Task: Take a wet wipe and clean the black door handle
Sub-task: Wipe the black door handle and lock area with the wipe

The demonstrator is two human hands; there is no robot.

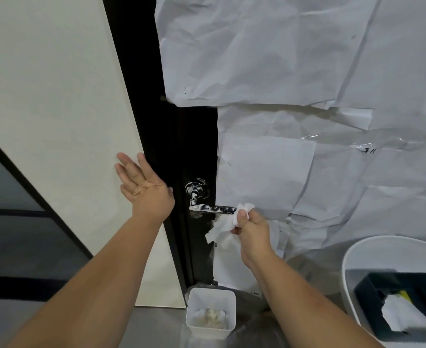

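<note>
The black door handle (208, 208) juts from the black door edge, streaked with white smears on its round base and lever. My right hand (251, 228) grips a crumpled white wet wipe (228, 223) and holds it wrapped around the lever's right tip. Part of the wipe hangs below the lever. My left hand (144, 188) rests flat, fingers spread, on the cream wall panel beside the black door frame, left of the handle.
White paper sheets (295, 71) cover the door to the right of the handle. A small white bin (210, 295) holding used wipes stands on the floor below. At lower right a white tub (350, 262) holds a dark wipe pack (372, 292) with a wipe sticking out.
</note>
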